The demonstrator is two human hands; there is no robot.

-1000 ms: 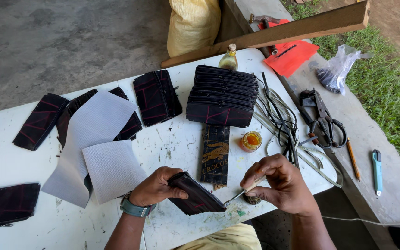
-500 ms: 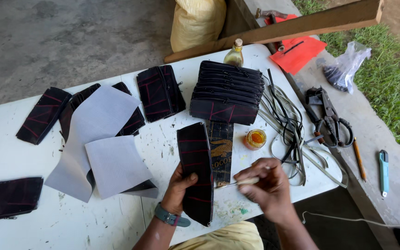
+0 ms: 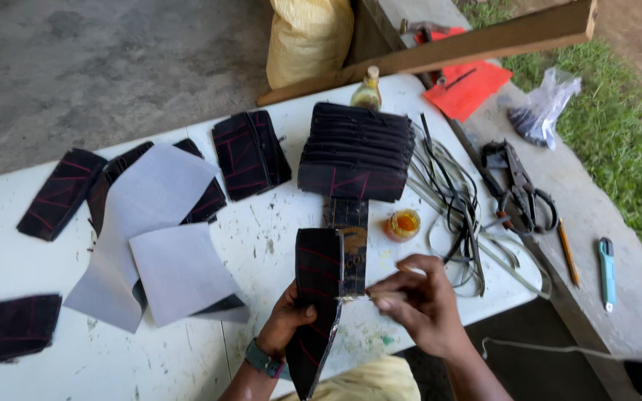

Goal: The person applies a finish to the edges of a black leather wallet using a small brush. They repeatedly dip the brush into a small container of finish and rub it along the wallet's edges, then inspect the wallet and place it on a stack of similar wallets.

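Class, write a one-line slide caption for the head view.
Left hand holds a dark red-lined piece upright while right hand touches a thin tool to its edge.

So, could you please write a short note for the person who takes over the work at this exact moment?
Left hand: its grip holds a dark strip with red lines upright over the white table.
Right hand: pinches a thin applicator stick, tip at the strip's edge.
Nearby: small open jar of orange paste, a second strip lying flat, a stack of dark pieces, paper sheets, shears.
Done: cannot tell how much of the edge is coated.
Left: the other loose pieces on the table look untouched.
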